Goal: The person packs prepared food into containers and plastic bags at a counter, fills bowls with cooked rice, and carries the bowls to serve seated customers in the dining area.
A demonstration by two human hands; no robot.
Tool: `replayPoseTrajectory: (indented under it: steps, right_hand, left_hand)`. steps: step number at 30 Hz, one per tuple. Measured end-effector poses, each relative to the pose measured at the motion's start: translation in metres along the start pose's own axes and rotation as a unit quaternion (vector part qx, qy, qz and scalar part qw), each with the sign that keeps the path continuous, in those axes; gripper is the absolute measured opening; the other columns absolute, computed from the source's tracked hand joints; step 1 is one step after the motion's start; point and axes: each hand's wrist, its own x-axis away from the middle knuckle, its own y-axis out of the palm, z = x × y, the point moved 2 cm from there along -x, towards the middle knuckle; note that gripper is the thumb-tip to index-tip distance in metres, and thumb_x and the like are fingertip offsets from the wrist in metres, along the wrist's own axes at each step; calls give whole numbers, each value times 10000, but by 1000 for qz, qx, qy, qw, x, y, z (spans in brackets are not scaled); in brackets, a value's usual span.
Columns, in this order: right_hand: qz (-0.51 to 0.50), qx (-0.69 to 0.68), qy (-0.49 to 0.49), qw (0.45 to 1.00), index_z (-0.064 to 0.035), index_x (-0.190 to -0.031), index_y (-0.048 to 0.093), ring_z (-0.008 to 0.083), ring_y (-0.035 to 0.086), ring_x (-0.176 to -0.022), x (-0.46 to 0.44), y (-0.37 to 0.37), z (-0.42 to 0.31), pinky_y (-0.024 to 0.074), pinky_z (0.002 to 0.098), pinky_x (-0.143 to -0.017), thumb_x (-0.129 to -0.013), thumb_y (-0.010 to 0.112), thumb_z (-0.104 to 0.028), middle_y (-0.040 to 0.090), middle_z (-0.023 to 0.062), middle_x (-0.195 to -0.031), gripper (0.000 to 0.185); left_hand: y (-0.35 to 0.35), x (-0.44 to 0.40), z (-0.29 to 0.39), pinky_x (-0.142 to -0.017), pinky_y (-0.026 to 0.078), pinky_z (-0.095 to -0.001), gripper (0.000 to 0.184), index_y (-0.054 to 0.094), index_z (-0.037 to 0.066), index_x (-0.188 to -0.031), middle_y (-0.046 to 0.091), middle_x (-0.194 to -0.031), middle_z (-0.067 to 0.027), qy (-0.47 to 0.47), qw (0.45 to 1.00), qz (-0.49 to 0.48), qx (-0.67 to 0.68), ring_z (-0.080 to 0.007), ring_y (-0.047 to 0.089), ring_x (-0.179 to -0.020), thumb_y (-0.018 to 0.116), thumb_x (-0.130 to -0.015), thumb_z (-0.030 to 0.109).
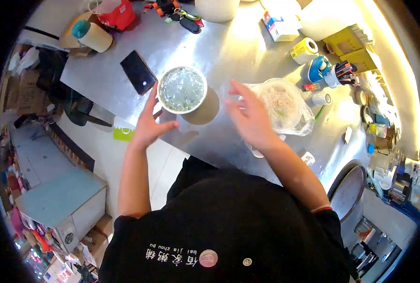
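A round white tub (182, 90) with a clear, shiny cover or contents stands on the metal table. My left hand (148, 121) is beside its lower left rim, thumb and fingers spread. Whether a fingertip touches the rim, I cannot tell. On the tub's other side, my right hand (249, 114) hangs over the table, slightly blurred, with its fingers loosely bent and apart and nothing seen in them. Just right of that hand sits a clear round plastic container (280, 104) in a thin plastic bag, with pale contents showing through.
A black phone (138, 72) lies left of the tub. Toward the back left are a cream bottle with a teal cap (92, 36) and a red bag (118, 15). Along the right stand a yellow-labelled can (304, 50), a pen cup (338, 75) and a paper roll (321, 98).
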Motion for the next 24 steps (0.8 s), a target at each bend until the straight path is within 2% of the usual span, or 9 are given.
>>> replayPoseTrajectory:
  steps: [1,3,4,6,7,11,17,20,24]
  right_hand:
    - [20,48,-6,999,1,-1266,388,245,620,-804,-16,25,20,502,336,-709,-839,546,-125,549,197,-1051,473]
    - [-22,4,55,998,-31,-1297,361,201,617,-764,-41,56,32,500,290,-663,-864,501,-107,551,168,-1060,462]
    - [-82,-89,120,985,-46,-1315,343,157,607,-728,-45,64,28,494,240,-616,-877,479,-90,544,137,-1081,461]
    - [-83,-148,144,975,-46,-1313,347,160,611,-696,-48,66,18,496,242,-590,-871,470,-76,545,140,-1082,460]
    - [-86,-209,166,960,-45,-1311,350,164,614,-664,-46,61,15,498,244,-564,-865,462,-62,547,142,-1083,460]
    - [-40,-204,134,969,-50,-1286,396,149,609,-603,-20,26,-18,494,241,-550,-865,449,-53,580,129,-1023,425]
    - [68,-228,125,963,-15,-1242,434,143,600,-556,24,-53,-52,474,218,-509,-923,422,-139,621,95,-876,343]
    - [124,-225,101,961,-1,-1213,456,133,587,-527,37,-90,-41,452,203,-481,-941,387,-165,622,76,-787,325]
    - [191,-227,119,948,-25,-1235,450,122,589,-516,50,-118,-13,431,186,-453,-940,371,-155,620,90,-810,332]
  left_hand:
    - [7,-2,-4,-928,403,-421,1057,202,125,-1406,332,-1371,-106,3,1000,-2,3,-251,445,-1161,821,-555,223]
    - [20,-6,-17,-946,396,-406,1082,233,103,-1386,379,-1338,-106,49,996,70,-24,-247,448,-1165,843,-497,197]
    - [25,-8,-19,-946,396,-406,1082,233,103,-1386,379,-1338,-106,51,996,66,-20,-247,448,-1165,843,-497,197]
    - [35,-15,-17,-933,412,-378,978,308,71,-1337,451,-1273,-107,5,992,116,53,-241,485,-1132,825,-513,168]
    - [36,-14,-10,-925,421,-351,875,367,42,-1284,511,-1200,-102,-9,992,127,-20,-229,519,-1090,801,-529,124]
    - [48,-5,30,-907,427,-338,807,397,2,-1254,524,-1177,-119,53,992,118,-1,-217,526,-1073,780,-552,113]
    - [98,-7,113,-893,436,-320,760,432,-16,-1224,552,-1123,-125,116,993,34,-10,-199,545,-1045,785,-561,102]
    - [136,-21,130,-849,470,-327,760,428,-13,-1227,568,-1099,-152,167,985,-34,-41,-224,578,-1006,794,-576,127]
    - [182,-37,127,-831,484,-340,743,439,-8,-1205,576,-1069,-165,191,978,-86,-7,-261,592,-980,799,-580,171]
